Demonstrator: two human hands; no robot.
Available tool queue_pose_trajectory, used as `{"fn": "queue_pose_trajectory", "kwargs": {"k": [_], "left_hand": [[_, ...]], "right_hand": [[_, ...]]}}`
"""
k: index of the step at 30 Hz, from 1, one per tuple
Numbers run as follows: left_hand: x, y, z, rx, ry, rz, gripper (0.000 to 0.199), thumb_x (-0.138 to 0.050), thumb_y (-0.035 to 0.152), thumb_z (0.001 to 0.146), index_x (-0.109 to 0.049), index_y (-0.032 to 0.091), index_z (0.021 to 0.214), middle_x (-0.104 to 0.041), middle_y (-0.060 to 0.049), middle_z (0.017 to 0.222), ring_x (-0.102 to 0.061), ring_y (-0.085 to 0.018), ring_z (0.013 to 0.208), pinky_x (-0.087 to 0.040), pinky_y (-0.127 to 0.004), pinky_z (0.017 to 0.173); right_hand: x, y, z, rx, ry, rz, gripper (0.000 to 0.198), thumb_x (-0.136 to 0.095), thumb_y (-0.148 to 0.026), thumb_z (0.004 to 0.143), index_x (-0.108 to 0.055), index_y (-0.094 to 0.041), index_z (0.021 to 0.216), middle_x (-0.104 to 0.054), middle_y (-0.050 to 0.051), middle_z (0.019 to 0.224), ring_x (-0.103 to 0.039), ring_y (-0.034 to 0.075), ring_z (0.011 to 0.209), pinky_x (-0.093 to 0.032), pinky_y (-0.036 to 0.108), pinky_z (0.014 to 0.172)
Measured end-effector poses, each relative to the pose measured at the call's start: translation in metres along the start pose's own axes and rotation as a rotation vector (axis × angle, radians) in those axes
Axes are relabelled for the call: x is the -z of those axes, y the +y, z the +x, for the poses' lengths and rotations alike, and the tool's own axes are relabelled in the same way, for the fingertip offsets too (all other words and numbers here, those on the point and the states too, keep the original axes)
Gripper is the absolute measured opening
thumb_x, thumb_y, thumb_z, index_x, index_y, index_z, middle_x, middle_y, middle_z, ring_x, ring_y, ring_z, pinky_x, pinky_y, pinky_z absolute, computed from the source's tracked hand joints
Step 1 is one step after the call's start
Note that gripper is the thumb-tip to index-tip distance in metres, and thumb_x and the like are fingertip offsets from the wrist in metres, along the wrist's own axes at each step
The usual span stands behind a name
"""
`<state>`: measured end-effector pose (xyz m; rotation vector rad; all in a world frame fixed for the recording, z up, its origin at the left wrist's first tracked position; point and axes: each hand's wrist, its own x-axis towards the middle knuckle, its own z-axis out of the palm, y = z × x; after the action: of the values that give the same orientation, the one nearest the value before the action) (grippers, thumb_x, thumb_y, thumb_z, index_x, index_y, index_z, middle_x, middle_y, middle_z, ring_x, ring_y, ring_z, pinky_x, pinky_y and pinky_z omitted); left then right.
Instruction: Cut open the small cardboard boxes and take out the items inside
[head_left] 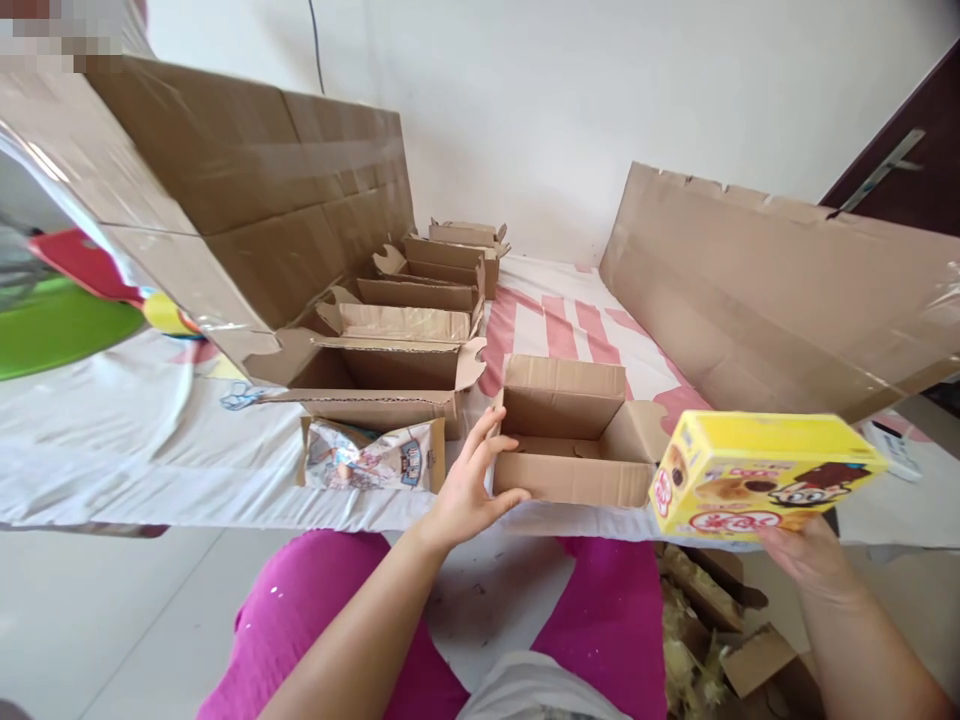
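My right hand (pixel 806 548) grips a yellow printed snack box (pixel 765 475) from below, holding it up at the right over the table's front edge. Just left of it stands an open cardboard box (pixel 574 478) with its flaps up and its inside showing. At that box's left side is my left hand (pixel 476 478), fingers spread, fingertips at the cardboard; whether they press on it I cannot tell. Left of this hand, a printed snack bag (pixel 375 455) lies at the table edge in front of another open carton (pixel 375 375).
Several open cartons (pixel 416 292) run back in a row at the left. Tall cardboard panels stand on the left (pixel 255 160) and right (pixel 780 270). A green plastic thing (pixel 64 325) is at the far left. Cardboard scraps (pixel 757 660) lie below, right.
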<state>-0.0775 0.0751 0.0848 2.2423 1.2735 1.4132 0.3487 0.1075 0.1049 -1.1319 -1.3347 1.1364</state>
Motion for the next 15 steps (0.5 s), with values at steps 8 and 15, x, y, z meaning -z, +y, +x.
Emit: {"fn": "queue_pose_trajectory", "kwargs": {"k": [8, 15], "left_hand": [[0.003, -0.011, 0.003, -0.023, 0.081, 0.111, 0.023, -0.055, 0.029, 0.091, -0.058, 0.022, 0.113, -0.061, -0.011, 0.125, -0.04, -0.029, 0.136, -0.038, -0.051, 0.108], [-0.002, -0.014, -0.002, 0.178, 0.357, 0.291, 0.026, -0.057, 0.039, 0.09, -0.059, 0.019, 0.106, -0.064, -0.012, 0.117, -0.058, -0.026, 0.108, -0.046, -0.042, 0.091]], "right_hand": [[0.0, -0.019, -0.004, -0.104, -0.534, -0.233, 0.058, -0.082, -0.034, 0.057, -0.067, -0.029, 0.113, -0.071, 0.009, 0.11, -0.069, 0.033, 0.093, -0.057, 0.047, 0.078], [-0.025, -0.019, 0.007, 0.065, -0.542, -0.683, 0.056, -0.075, -0.041, 0.069, -0.063, -0.023, 0.121, -0.063, 0.011, 0.12, -0.061, 0.03, 0.109, -0.049, 0.042, 0.096]]}}
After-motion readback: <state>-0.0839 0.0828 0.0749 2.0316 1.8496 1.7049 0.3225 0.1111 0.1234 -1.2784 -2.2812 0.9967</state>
